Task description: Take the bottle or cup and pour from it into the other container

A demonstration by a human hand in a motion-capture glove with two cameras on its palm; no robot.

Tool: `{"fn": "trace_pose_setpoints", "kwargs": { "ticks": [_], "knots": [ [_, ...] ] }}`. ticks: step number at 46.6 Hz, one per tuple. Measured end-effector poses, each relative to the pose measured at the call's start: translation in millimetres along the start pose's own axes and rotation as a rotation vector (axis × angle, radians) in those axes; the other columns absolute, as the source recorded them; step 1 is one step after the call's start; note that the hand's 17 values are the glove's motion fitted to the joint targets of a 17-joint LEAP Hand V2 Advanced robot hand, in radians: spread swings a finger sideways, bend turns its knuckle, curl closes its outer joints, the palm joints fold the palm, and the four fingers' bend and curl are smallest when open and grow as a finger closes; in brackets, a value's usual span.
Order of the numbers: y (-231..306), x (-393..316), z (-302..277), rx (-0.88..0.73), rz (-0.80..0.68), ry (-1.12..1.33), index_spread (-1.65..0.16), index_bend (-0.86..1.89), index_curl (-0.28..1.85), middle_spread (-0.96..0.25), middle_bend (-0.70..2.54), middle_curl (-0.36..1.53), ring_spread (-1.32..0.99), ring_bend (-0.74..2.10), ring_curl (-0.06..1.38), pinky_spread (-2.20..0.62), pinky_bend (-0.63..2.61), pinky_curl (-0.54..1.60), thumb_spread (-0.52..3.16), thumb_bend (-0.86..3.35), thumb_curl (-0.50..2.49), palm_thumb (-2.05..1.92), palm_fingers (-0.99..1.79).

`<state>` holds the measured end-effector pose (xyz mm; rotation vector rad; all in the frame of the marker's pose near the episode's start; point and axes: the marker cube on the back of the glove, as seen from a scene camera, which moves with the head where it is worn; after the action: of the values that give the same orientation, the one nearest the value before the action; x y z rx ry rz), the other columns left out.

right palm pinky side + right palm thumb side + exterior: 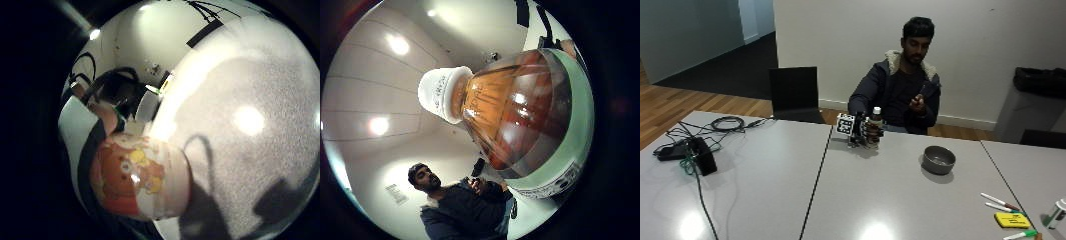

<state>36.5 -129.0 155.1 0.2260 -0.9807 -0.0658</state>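
Grip (869,133) clenched round the bottle (875,126) (white cap, amber liquid), upright, bowl (938,159) well apart.

Grey table (859,200) carries bottle (874,127), grey bowl (938,159), markers (999,201), yellow eraser (1011,219), black cables (713,125).

A bottle (875,126) is seen upright at the far edge of the surface (859,200), gripped by the right hand (867,133). A bowl (938,159) is set at its four o'clock, well apart. Markers (999,202) are laid at the bowl's five o'clock. Cables (703,132) are found at the bottle's nine o'clock.
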Motion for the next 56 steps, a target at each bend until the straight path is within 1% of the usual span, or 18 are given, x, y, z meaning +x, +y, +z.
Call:
{"fn": "trace_pose_setpoints", "kwargs": {
  "ticks": [2,5,8,15,19,22,27,29,33,35,38,39,43,48,50,52,54,56],
  "knots": [
    [3.8,-5.4,0.4,0.013,0.122,0.002,-0.30,0.13,0.24,-0.23,0.50,0.38,-0.15,0.68,0.36,0.03,0.42,0.32,0.63,0.00,0.44,0.91,1.20],
    [8.2,-9.5,0.5,-0.002,0.160,0.002,-0.30,0.12,0.24,-0.24,0.49,0.39,-0.15,0.68,0.36,0.01,0.41,0.32,0.62,-0.02,0.45,0.93,1.21],
    [-0.3,-17.1,1.1,-0.013,0.243,0.011,-0.30,0.12,0.25,-0.24,0.49,0.39,-0.16,0.69,0.37,-0.02,0.41,0.33,0.61,-0.03,0.45,0.94,1.22],
    [-16.8,-42.6,1.3,-0.038,0.226,0.032,-0.29,0.12,0.26,-0.24,0.49,0.40,-0.16,0.69,0.37,-0.05,0.41,0.34,0.60,-0.03,0.47,0.95,1.22],
    [-45.0,-64.5,1.3,-0.064,0.273,0.076,-0.29,0.12,0.27,-0.25,0.49,0.41,-0.16,0.69,0.38,-0.06,0.41,0.34,0.59,-0.03,0.47,0.95,1.22],
    [-63.6,-80.2,0.2,-0.133,0.240,0.117,-0.29,0.12,0.27,-0.25,0.48,0.41,-0.16,0.69,0.38,-0.07,0.41,0.35,0.59,-0.04,0.47,0.95,1.22],
    [-92.6,-105.9,8.7,-0.110,0.284,0.215,-0.29,0.11,0.27,-0.25,0.48,0.42,-0.16,0.69,0.38,-0.07,0.42,0.35,0.59,-0.04,0.48,0.95,1.22],
    [-102.9,-112.4,14.2,-0.075,0.284,0.265,-0.29,0.11,0.27,-0.25,0.48,0.42,-0.16,0.68,0.38,-0.07,0.42,0.36,0.60,-0.04,0.48,0.94,1.22],
    [-127.7,-123.3,26.1,-0.085,0.341,0.388,-0.29,0.11,0.27,-0.25,0.48,0.42,-0.17,0.68,0.38,-0.08,0.42,0.36,0.60,-0.04,0.48,0.94,1.22],
    [-142.6,-124.0,34.9,-0.053,0.298,0.464,-0.29,0.11,0.28,-0.25,0.48,0.42,-0.17,0.69,0.38,-0.08,0.42,0.36,0.61,-0.04,0.48,0.93,1.22],
    [-164.6,-120.5,48.3,0.048,0.209,0.586,-0.29,0.11,0.27,-0.25,0.47,0.42,-0.17,0.69,0.39,-0.08,0.42,0.36,0.61,-0.04,0.48,0.93,1.21],
    [-167.8,-120.7,52.1,0.051,0.207,0.622,-0.29,0.11,0.27,-0.25,0.47,0.42,-0.17,0.69,0.39,-0.08,0.42,0.36,0.61,-0.04,0.48,0.93,1.21],
    [-161.1,-131.9,66.8,-0.100,0.311,0.744,-0.29,0.11,0.27,-0.24,0.47,0.43,-0.17,0.69,0.39,-0.08,0.42,0.37,0.61,-0.04,0.49,0.93,1.21],
    [-190.8,-124.1,92.1,0.018,0.289,0.938,-0.29,0.11,0.27,-0.24,0.47,0.43,-0.17,0.69,0.39,-0.08,0.42,0.37,0.61,-0.04,0.49,0.93,1.21],
    [-192.9,-125.9,100.9,-0.027,0.332,0.995,-0.28,0.11,0.27,-0.24,0.47,0.43,-0.16,0.69,0.39,-0.08,0.42,0.37,0.61,-0.04,0.49,0.93,1.21],
    [-187.4,-130.4,109.3,-0.145,0.363,1.038,-0.28,0.11,0.27,-0.24,0.47,0.43,-0.16,0.69,0.39,-0.08,0.42,0.37,0.62,-0.04,0.50,0.93,1.21],
    [-183.1,-132.2,118.3,-0.246,0.347,1.086,-0.28,0.11,0.27,-0.24,0.47,0.43,-0.16,0.69,0.39,-0.08,0.42,0.37,0.62,-0.04,0.50,0.93,1.21],
    [-184.4,-129.5,127.5,-0.284,0.304,1.138,-0.28,0.11,0.27,-0.24,0.47,0.43,-0.16,0.69,0.39,-0.08,0.42,0.37,0.62,-0.04,0.50,0.93,1.21]
  ]
}}
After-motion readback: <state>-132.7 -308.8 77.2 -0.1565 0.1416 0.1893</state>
